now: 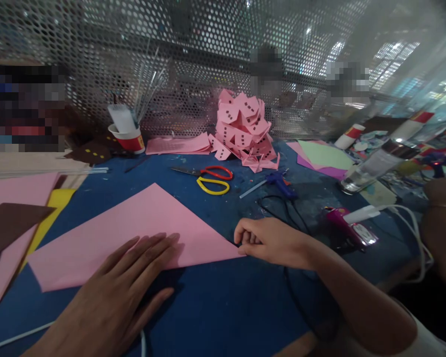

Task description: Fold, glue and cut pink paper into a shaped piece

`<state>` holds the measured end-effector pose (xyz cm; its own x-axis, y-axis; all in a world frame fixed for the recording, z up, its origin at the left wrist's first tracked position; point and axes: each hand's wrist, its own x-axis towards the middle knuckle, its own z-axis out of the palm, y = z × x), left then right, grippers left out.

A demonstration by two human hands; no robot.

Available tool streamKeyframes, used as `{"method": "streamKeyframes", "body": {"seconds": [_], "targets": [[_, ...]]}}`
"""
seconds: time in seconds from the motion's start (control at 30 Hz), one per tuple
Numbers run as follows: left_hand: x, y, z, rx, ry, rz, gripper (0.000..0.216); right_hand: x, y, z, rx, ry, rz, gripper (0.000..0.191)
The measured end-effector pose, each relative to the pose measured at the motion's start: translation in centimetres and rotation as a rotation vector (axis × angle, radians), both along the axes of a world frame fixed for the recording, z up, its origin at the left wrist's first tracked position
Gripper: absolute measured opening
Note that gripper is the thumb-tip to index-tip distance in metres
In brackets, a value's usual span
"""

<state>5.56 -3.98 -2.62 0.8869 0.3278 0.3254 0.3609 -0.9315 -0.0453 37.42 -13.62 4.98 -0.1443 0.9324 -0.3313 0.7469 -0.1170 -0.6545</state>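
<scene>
A folded sheet of pink paper (134,218) lies on the blue tabletop (223,312), its narrow point turned to the right. My left hand (122,282) rests flat on its lower edge, fingers stretched out. At the pointed right corner, my right hand (263,240) has its fingers curled and pinched on the paper's tip. Scissors (211,181) with one red and one yellow handle lie beyond the sheet. A blue glue gun (280,183) with a clear glue stick sits beyond my right hand, its dark cord running behind the wrist.
Cut pink pieces with dark marks (243,129) are piled at the back. A red-and-white paper cup (128,139) stands at back left. Brown paper (15,228) lies at left. On the right are a clear bottle (375,166), a magenta power socket (351,228) and another person's arm (444,223).
</scene>
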Motion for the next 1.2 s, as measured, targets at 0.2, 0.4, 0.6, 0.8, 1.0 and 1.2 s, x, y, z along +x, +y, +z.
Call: {"method": "streamKeyframes", "body": {"seconds": [0.2, 0.4, 0.6, 0.8, 1.0, 1.2], "targets": [[0.0, 0.0, 0.0, 0.026, 0.003, -0.014, 0.068, 0.0, 0.0, -0.2, -0.012, -0.001, 0.011, 0.012], [0.2, -0.1, 0.4, 0.042, -0.046, -0.044, 0.061, -0.1, -0.1, -0.4, -0.007, -0.031, 0.007, 0.012], [0.6, -0.3, 1.0, 0.071, -0.024, -0.032, 0.059, -0.3, 0.0, -0.4, 0.002, -0.062, 0.022, 0.012], [0.4, -0.5, 1.1, 0.054, -0.02, -0.024, 0.061, -0.1, -0.1, -0.5, 0.019, -0.06, 0.032, 0.009], [0.4, -0.5, 1.3, 0.02, -0.011, -0.018, 0.06, -0.4, -0.1, -0.3, 0.019, -0.089, 0.022, 0.012], [0.5, -0.4, 1.3, 0.046, -0.01, -0.039, 0.062, -0.3, -0.1, -0.5, 0.035, -0.096, 0.031, 0.01]]}}
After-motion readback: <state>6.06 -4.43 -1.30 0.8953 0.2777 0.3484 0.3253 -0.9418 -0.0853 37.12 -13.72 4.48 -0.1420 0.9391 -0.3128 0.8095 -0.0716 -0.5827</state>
